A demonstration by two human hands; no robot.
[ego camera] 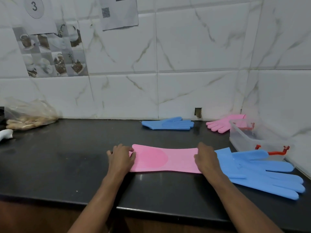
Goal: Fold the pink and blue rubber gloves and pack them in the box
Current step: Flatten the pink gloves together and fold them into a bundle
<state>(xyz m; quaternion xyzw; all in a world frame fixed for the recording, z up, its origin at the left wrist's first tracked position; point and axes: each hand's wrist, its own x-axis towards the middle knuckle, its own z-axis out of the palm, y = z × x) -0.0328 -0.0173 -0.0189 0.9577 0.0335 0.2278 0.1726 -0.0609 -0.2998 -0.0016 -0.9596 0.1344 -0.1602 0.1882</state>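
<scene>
A pink rubber glove [165, 160] lies flat across the black counter [75, 157], stretched left to right. My left hand [122, 157] grips its left end and my right hand [206, 159] grips its right end, hiding both ends. A blue glove [262, 172] lies flat just right of my right hand, fingers pointing right. Another blue glove [168, 123] rests at the back by the wall. A second pink glove [222, 123] lies at the back right, partly behind the clear plastic box [242, 140] with red clips.
A clear plastic bag [28, 115] with pale contents sits at the back left, and a white object [5, 134] lies near the left edge. The tiled wall runs along the back and right. The counter's front edge is close below my forearms.
</scene>
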